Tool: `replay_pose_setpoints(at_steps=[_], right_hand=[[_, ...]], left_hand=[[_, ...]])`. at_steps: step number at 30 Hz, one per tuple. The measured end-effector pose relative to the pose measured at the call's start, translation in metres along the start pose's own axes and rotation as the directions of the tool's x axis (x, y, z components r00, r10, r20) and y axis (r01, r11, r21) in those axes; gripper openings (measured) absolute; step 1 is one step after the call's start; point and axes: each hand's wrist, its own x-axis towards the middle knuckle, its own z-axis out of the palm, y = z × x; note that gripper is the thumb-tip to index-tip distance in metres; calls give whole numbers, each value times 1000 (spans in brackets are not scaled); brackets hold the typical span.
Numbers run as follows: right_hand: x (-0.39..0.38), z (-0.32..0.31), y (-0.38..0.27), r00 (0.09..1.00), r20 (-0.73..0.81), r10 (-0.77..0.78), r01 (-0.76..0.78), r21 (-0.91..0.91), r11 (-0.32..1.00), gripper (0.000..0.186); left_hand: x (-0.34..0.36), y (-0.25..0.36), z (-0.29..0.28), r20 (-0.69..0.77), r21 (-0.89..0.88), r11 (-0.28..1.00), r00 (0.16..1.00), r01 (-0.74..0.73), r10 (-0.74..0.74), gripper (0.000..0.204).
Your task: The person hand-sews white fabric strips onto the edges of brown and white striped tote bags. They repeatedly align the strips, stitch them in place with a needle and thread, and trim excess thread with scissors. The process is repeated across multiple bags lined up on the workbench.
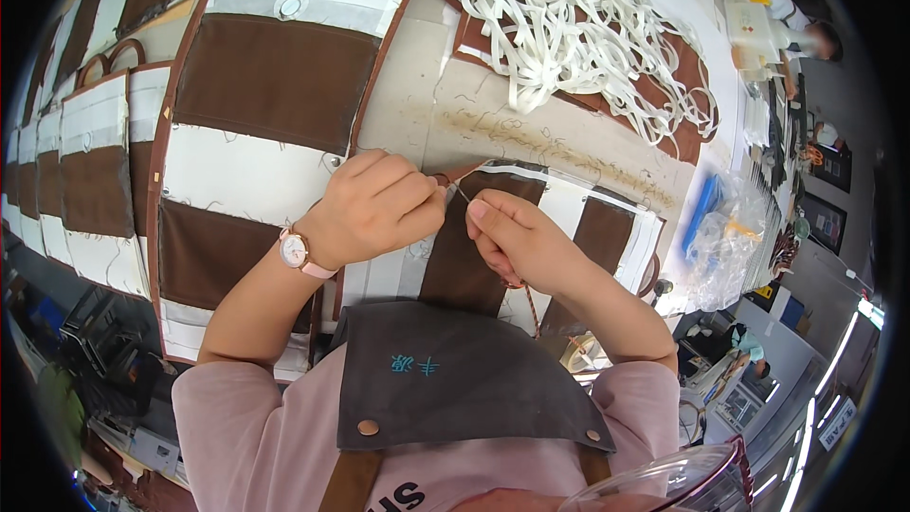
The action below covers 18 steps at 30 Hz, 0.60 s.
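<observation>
A brown-and-white striped fabric panel [464, 270] with brown edging lies directly in front of me, partly covered by my forearms and apron. My left hand [379, 204] is closed at its upper edge, knuckles up, beside a small bit of brown edging; what its fingertips pinch is hidden. My right hand [517, 237] is closed too, thumb against the curled forefinger. From its fingertips a thin dark strand or needle-like piece [461, 192] runs up toward the left hand; its kind is too small to tell. A watch with a pink strap [295, 248] is on my left wrist.
A larger striped panel [275, 76] lies at left, with more striped panels [95, 161] beyond it. White ribbon strips [569, 28] are heaped on brown pieces at the far side. Clear plastic bags [725, 256] lie at right. Other people work in the background.
</observation>
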Motion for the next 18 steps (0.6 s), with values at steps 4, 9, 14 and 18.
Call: replay_pose_setpoints(at_steps=[4, 9, 14, 18], right_hand=[[3, 0, 2, 998, -12, -56, 56, 16, 998, 37], [13, -3, 14, 983, 100, -152, 105, 371, 923, 38], [6, -2, 6, 991, 29, -128, 115, 274, 955, 38], [-3, -1, 5, 995, -53, -89, 88, -9, 996, 38]], left_hand=[[1, 0, -2, 17, -13, 1000, 1000, 14, -13, 16], [3, -1, -5, 5, -57, 998, 999, 40, -40, 15], [-1, -1, -4, 32, -62, 996, 997, 71, -69, 17], [-3, -5, -2, 27, -59, 985, 987, 161, -160, 19]])
